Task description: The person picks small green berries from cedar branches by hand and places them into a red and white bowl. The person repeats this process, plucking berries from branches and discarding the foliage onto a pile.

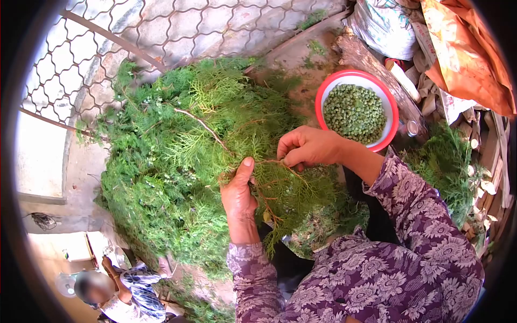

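Note:
My left hand (240,196) is closed around a green branch (202,123) with a bare brown stem, its thumb pointing up. To its right, my right hand (309,148) pinches at a thin twig (267,161) of the same foliage, thumb and index finger together. Flat, feathery sprays hang below both hands. Under them spreads a large heap of cut green branches (156,183), some bearing small pale cones. Beyond my right wrist stands a white bowl with a red rim (395,119), holding many small green cones (355,112).
A wire mesh fence (177,29) runs along the top. At the upper right lie an orange sheet (463,54), a white sack (382,27) and a log (371,59). More greenery (444,172) and firewood (503,161) are at the right. Another person (134,290) sits at the lower left.

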A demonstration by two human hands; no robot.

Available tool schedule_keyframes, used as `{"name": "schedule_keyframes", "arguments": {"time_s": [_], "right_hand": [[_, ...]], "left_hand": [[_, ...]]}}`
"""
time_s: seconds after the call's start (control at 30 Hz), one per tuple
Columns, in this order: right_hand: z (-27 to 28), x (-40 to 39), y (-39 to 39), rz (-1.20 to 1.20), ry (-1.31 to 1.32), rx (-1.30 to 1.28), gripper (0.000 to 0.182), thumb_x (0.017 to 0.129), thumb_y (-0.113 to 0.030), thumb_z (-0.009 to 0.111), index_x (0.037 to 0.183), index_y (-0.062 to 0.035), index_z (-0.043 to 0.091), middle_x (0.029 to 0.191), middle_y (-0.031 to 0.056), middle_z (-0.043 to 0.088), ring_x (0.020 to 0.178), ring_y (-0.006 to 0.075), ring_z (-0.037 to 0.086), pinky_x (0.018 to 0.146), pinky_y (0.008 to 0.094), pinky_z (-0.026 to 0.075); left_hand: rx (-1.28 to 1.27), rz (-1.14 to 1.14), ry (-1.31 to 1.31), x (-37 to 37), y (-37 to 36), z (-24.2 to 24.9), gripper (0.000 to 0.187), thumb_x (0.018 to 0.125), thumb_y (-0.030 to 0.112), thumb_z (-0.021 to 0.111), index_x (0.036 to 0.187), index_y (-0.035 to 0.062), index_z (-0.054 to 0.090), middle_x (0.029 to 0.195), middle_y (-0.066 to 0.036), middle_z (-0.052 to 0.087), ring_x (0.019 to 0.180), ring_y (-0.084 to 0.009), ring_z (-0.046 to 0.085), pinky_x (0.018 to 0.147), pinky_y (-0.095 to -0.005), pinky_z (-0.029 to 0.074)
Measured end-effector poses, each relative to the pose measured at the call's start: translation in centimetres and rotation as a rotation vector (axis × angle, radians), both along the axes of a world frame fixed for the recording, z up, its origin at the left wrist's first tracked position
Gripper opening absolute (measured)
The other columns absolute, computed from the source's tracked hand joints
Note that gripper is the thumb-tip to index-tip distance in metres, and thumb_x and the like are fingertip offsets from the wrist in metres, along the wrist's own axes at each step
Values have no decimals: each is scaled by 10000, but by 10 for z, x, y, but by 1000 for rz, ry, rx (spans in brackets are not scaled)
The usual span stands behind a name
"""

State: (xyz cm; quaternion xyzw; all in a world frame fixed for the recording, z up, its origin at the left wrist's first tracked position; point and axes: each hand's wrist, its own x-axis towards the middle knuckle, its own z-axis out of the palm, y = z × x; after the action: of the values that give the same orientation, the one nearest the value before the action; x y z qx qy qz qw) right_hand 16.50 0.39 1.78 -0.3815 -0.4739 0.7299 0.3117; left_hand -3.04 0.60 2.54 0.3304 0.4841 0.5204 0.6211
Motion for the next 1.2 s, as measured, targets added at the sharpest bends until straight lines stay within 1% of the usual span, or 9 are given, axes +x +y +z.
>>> {"name": "schedule_keyframes", "arguments": {"time_s": [0.07, 0.13, 0.23, 0.37, 0.47, 0.57, 0.8, 0.97, 1.2], "right_hand": [[-6, -1, 1, -31, -129, 105, 158, 686, -161, 622, 763, -27, 590, 681, 35, 583, 583, 135, 553, 489, 249, 407], [-14, 0, 1, -156, -586, 633, 206, 633, -175, 609, 740, -2, 576, 691, 120, 585, 620, 257, 568, 564, 350, 448], [-44, 19, 10, -277, -918, 759, 231, 646, -174, 578, 801, -3, 566, 664, 138, 559, 605, 238, 551, 568, 347, 435], [-18, 69, 17, -614, -870, 677, 212, 649, -129, 557, 830, -22, 577, 687, 163, 580, 638, 279, 570, 611, 344, 457], [-29, 107, 15, -724, -1112, 603, 260, 649, -123, 560, 885, -19, 594, 755, 167, 601, 705, 279, 583, 664, 355, 460], [-34, 121, 11, -733, -1568, 604, 441, 627, -161, 628, 1039, -12, 578, 944, 170, 603, 861, 270, 580, 808, 351, 444], [13, 39, 1, -704, -495, 656, 336, 649, -235, 690, 859, 2, 577, 782, 107, 564, 729, 267, 559, 686, 326, 447], [18, -16, -18, -430, -747, 1297, 300, 576, -199, 712, 789, -66, 548, 783, 88, 515, 787, 247, 518, 732, 334, 393], [4, -23, -13, -391, -874, 1331, 229, 588, -127, 687, 732, -82, 515, 737, 53, 484, 745, 233, 497, 715, 363, 376]], "left_hand": [[40, -37, 47, 1, -3, 0, 282, 705, 111, 725, 928, 21, 576, 768, -19, 599, 607, -96, 518, 505, -220, 398], [96, -40, 120, 6, -7, 3, 280, 709, 130, 726, 930, 35, 581, 748, -11, 593, 577, -102, 510, 470, -222, 383], [138, 141, 127, -9, 0, 6, 254, 721, 158, 722, 901, 29, 598, 721, -11, 582, 577, -101, 500, 500, -211, 385], [-36, 265, -12, -21, 12, 6, 267, 777, 201, 664, 945, 2, 605, 856, -57, 617, 735, -162, 564, 687, -284, 464], [-69, 284, -174, -15, 14, 11, 222, 772, 200, 679, 892, 24, 619, 762, -17, 584, 649, -112, 483, 623, -244, 407], [-52, 263, -195, -17, 15, 9, 223, 797, 201, 648, 939, 35, 603, 835, -14, 588, 734, -130, 504, 734, -256, 401], [-39, 195, -259, -11, 19, -10, 199, 819, 146, 610, 968, 17, 579, 914, -50, 596, 838, -152, 539, 818, -283, 404], [-46, 188, -272, -4, 23, -19, 106, 832, 129, 572, 888, 40, 587, 858, -51, 605, 809, -149, 537, 781, -296, 414], [-72, 162, -272, -5, 24, -21, 122, 841, 129, 562, 904, 26, 578, 864, -61, 601, 809, -160, 540, 765, -296, 428]]}}
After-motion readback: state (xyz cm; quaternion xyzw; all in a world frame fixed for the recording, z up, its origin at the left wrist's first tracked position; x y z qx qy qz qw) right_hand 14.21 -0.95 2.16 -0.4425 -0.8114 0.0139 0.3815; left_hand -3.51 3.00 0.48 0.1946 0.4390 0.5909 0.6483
